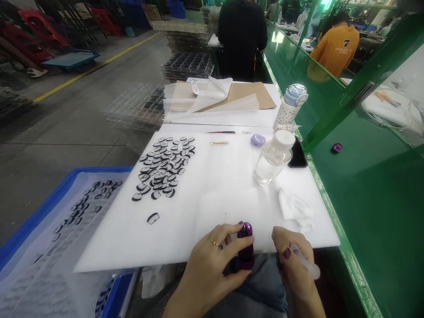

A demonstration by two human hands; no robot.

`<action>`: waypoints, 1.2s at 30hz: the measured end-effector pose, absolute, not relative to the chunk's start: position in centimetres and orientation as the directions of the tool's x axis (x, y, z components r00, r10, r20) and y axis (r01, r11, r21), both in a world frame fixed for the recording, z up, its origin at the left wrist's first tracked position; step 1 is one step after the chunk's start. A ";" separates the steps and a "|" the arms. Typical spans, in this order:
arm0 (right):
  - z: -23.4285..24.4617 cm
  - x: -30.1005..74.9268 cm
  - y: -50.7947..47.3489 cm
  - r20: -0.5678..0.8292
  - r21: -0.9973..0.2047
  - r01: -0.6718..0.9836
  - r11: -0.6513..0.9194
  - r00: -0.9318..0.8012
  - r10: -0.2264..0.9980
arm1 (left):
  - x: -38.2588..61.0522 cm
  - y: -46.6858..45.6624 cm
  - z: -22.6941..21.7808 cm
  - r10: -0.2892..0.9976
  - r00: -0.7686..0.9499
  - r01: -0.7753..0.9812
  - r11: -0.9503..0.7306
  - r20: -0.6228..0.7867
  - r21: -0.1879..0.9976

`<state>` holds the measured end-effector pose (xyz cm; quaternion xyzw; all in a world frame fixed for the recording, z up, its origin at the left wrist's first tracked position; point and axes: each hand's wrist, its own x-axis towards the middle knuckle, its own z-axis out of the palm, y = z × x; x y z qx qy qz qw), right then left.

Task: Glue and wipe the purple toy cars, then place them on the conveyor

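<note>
My left hand (212, 265) grips a shiny purple part (245, 247) at the near edge of the white board (205, 207), fingers wrapped around it. My right hand (294, 265) holds a thin translucent white tool (306, 264) just to the right of that part. One small black-rimmed clear piece (153, 218) lies alone on the board to the left of my hands. Farther back on the left of the board sit several more of these pieces in a cluster (164, 168).
A clear bottle with a white cap (274, 158), a black phone (297, 155), a lilac case (258, 140), a dotted drink bottle (291, 106) and a white cloth (294, 207) occupy the board's right side. A blue crate (43, 207) with more pieces stands left. Two people work beyond.
</note>
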<state>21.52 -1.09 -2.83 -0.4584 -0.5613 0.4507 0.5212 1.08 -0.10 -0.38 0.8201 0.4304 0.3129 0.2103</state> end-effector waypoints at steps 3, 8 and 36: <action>-3.0 21.2 -0.7 0.056 -0.998 0.028 0.055 0.025 0.998 | 1.1 -0.1 -0.3 0.845 0.421 0.582 -0.531 0.331 0.615; -3.2 21.0 -0.3 0.092 -0.995 -0.021 0.094 0.060 0.994 | 1.1 -0.1 -0.4 0.841 0.417 0.575 -0.537 0.343 0.618; -1.8 21.1 -0.5 0.084 -0.990 0.103 0.093 -0.091 0.992 | 1.0 -0.3 -1.1 0.841 0.427 0.595 -0.539 0.334 0.597</action>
